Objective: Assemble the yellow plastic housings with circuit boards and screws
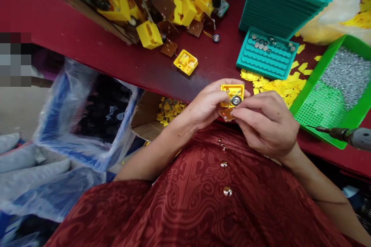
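My left hand (210,98) is closed around a small yellow plastic case (227,88), its open side facing up. A small round speaker (236,100) sits at the case's lower right part. From its lower edge hangs a brown circuit board (226,114), pinched at its right side by the thumb and fingers of my right hand (265,121). Past my left hand, on the red table, lies another open yellow case (186,62). Just beyond my right hand are a teal tray (266,61) with several button cells and a heap of flat yellow pieces (279,88).
Many yellow cases with boards (182,7) pile up at the back. Stacked teal trays (281,11) stand behind the single one. A green basket of screws (315,123) is at right, with an electric screwdriver (353,137) over its edge. A plastic-lined blue crate (84,139) stands at lower left.
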Available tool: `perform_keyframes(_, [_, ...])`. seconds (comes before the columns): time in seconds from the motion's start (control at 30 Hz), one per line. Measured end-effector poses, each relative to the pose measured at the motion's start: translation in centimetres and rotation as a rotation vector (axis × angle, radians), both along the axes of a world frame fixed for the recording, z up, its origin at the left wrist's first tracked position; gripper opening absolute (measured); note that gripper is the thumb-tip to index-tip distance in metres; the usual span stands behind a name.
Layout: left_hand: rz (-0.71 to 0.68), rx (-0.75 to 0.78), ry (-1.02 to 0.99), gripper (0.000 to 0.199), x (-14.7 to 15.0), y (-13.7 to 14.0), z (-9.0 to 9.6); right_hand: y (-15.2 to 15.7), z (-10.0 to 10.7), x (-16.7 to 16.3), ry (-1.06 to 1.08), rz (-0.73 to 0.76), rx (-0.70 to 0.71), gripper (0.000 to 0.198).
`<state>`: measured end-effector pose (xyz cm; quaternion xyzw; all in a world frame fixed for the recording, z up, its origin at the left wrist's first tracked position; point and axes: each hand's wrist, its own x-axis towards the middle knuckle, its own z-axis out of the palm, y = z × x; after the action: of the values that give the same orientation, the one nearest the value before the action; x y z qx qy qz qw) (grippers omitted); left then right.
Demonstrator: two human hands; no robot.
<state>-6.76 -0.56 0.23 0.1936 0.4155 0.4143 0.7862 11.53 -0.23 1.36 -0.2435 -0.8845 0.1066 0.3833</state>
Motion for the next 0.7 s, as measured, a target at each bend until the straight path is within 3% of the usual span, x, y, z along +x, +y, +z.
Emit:
perform_keyframes(0.27, [0.0, 0.008, 0.029, 0.031, 0.3, 0.3, 0.5, 0.0, 0.4, 0.0, -0.029, 0.0, -0.009, 0.018])
perform_keyframes(0.43, [-0.021, 0.063, 0.033, 0.034, 0.4, 0.2, 0.4, 0.1, 0.7, 0.1, -0.042, 0.003, -0.001, 0.018])
perform_keyframes(0.7, [-0.01, 0.007, 0.001, 0.04, -0.2, 0.0, 0.8, 0.1, 1.2, 0.6, -0.069, -0.012, -0.035, 0.019])
